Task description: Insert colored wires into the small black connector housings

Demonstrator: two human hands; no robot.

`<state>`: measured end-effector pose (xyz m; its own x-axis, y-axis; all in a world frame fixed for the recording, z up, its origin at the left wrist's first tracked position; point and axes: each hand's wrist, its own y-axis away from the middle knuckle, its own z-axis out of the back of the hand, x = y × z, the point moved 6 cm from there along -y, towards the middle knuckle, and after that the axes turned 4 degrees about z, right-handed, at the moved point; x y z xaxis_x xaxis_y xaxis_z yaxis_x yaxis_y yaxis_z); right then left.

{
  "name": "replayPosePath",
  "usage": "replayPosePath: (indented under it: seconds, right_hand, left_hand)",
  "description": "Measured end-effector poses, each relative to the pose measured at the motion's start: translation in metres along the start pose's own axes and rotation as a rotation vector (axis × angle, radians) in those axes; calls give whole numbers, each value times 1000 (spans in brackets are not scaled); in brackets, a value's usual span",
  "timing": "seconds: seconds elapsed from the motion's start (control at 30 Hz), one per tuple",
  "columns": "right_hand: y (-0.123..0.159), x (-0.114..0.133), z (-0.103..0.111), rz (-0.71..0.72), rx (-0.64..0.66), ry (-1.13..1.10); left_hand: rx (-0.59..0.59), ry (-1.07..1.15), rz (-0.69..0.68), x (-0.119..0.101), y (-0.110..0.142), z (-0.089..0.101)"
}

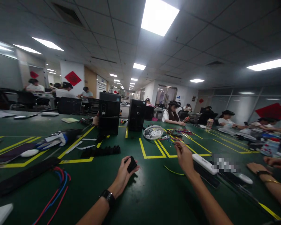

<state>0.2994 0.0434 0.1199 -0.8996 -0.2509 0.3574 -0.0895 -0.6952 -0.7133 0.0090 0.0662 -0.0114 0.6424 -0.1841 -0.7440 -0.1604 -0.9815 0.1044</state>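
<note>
My left hand [124, 172] is closed round a small black block-like piece [130, 164], held just above the green table [145, 200]. A dark watch is on that wrist. Further right, my right hand [185, 157] is raised over the table with its fingers pinched together. Whatever lies between those fingertips, if anything, is too small to name. Near its fingertips, farther back, is a tangle of coloured wires [175, 136]. A thin yellow-green wire [173, 171] lies on the table between my two hands.
Two black computer towers [109, 114] stand ahead. Beside them rests a round white slotted cover [153, 132]. A black ridged strip [103, 151] and red and blue cables [61, 184] lie left. A white power strip [204, 163] and another person's hands [257, 167] are at right.
</note>
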Motion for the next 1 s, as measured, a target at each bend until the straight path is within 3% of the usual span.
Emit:
replayPosePath:
  seconds: [0.13,0.2,0.27,0.4,0.7,1.0]
  right_hand:
    - [10,96,-57,210,243,-290]
    - [22,124,-85,210,321,-347]
    - [36,137,-108,160,367,-383]
    - [61,136,-132,55,454,-548]
    - [76,126,-143,-280,609,-918]
    - [80,130,-145,-317,634,-994]
  left_hand:
    - [-31,100,-28,-8,-2,3]
    - [-40,147,-48,-13,-3,4]
    - [-46,188,-67,-18,-3,6]
    - [-52,210,-92,-24,-1,5]
    - [40,191,-97,-23,5,-7]
    - [96,178,-107,-17,4,-8]
